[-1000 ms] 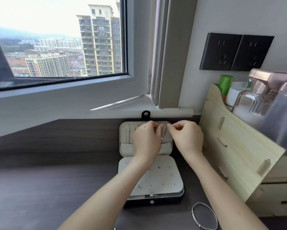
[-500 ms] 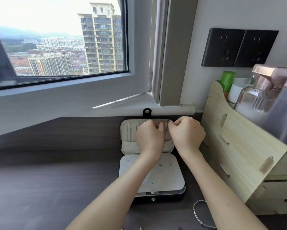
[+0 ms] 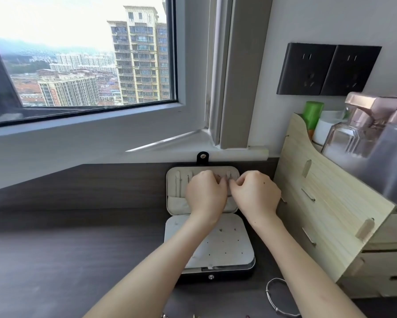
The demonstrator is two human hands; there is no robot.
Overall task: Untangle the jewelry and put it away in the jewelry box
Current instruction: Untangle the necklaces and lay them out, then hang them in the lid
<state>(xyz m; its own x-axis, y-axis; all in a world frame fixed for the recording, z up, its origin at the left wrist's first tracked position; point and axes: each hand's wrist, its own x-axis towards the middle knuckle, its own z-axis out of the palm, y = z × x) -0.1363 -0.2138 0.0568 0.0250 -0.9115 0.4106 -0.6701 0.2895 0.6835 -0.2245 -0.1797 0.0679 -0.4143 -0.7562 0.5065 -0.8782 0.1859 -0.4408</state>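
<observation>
My left hand (image 3: 205, 196) and right hand (image 3: 256, 195) curl fingertip to fingertip over the lid of the open jewelry box (image 3: 227, 251) on the desk (image 3: 78, 249); whether they pinch anything I cannot tell.

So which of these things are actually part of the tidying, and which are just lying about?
In the job: open jewelry box; small piece pinched by left hand and right hand at the lid; silver bangle, probably next.
Lying about: wooden organizer; green bottle; glass bottle; wall sockets.
</observation>
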